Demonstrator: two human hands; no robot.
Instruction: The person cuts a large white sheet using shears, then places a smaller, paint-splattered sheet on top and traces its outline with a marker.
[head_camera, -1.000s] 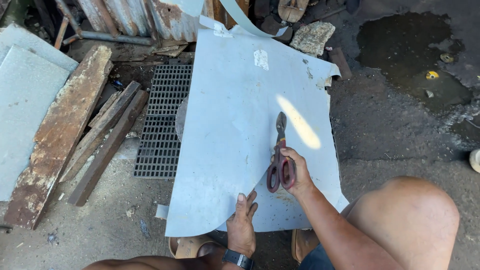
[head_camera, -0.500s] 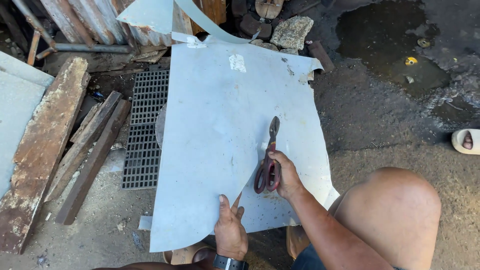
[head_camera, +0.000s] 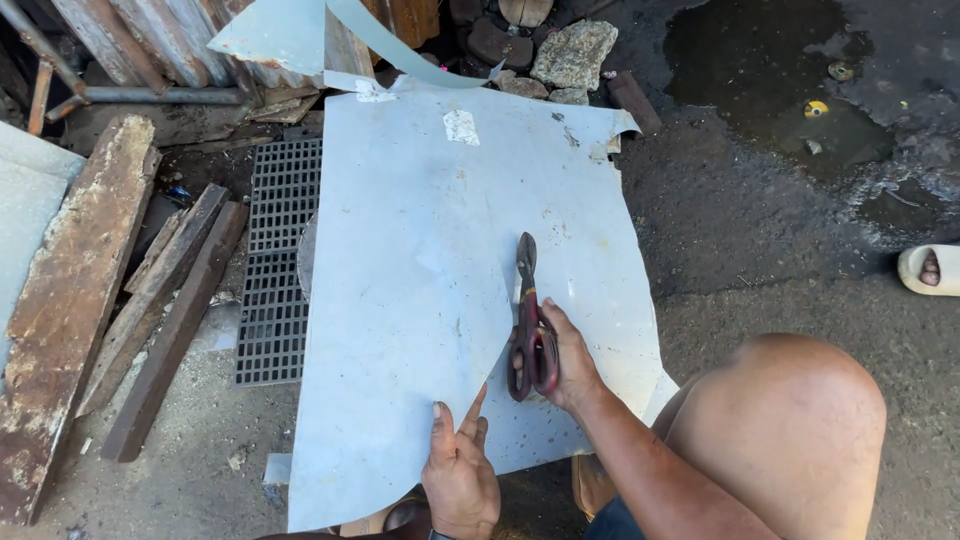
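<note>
A large pale grey metal sheet (head_camera: 430, 250) lies on the ground in front of me. My right hand (head_camera: 567, 360) grips the dark red handles of metal snips (head_camera: 527, 320), whose blades point away from me along a curved cut in the sheet. My left hand (head_camera: 460, 475) presses flat on the sheet's near part, left of the cut, fingers spread.
A black metal grate (head_camera: 275, 260) lies left of the sheet. Rusty wooden planks (head_camera: 80, 310) lie at the far left. Stones (head_camera: 572, 55) and a dark puddle (head_camera: 780, 90) are beyond the sheet. My bare knee (head_camera: 800, 430) is at the lower right. Another person's sandalled foot (head_camera: 928, 268) shows at the right edge.
The view has shifted, so the sheet sits more central. My left hand has moved up beside the cut. The snips stay in my right hand on the sheet.
</note>
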